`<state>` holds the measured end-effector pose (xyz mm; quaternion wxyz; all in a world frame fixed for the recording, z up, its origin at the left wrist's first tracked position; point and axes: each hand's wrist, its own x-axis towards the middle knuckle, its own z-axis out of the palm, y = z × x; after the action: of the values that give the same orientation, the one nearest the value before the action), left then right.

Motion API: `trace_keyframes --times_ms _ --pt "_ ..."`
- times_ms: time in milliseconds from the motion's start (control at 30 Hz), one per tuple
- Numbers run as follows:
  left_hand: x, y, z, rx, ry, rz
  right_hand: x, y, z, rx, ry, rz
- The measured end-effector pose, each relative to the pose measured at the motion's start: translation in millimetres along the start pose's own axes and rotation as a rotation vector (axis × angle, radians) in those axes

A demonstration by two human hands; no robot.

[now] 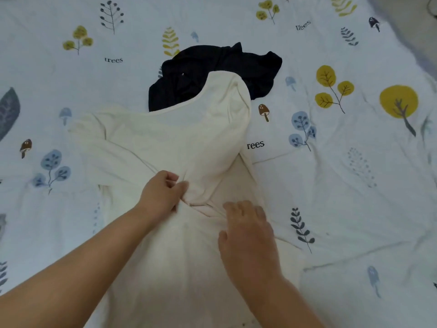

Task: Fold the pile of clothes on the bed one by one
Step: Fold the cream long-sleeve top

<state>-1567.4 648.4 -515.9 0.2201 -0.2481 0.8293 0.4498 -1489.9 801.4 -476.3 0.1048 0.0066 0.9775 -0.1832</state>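
A cream long-sleeved garment (pixel 179 138) lies spread on the bed in front of me, its right sleeve folded inward across the body. My left hand (pixel 163 192) pinches a fold of the cream fabric near the garment's middle. My right hand (pixel 248 230) rests flat on the fabric just to the right, fingers straight. Behind the cream garment a crumpled dark navy garment (pixel 212 67) sits on the bed, partly covered by the cream shoulder.
The bed is covered by a white sheet (pixel 354 197) printed with trees, leaves and mushrooms. The sheet is wrinkled to the right of the garment. At the top right corner the bed's edge (pixel 411 43) shows.
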Motion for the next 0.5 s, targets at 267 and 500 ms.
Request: trace_keyframes --times_ms 267,500 --pt "-34 -5 7 0.473 0.015 0.065 -15 30 -7 -0.267 -0.263 0.061" --pt "-47 -9 -16 -0.686 -0.361 -0.204 -35 -36 -18 -0.092 -0.131 -0.145"
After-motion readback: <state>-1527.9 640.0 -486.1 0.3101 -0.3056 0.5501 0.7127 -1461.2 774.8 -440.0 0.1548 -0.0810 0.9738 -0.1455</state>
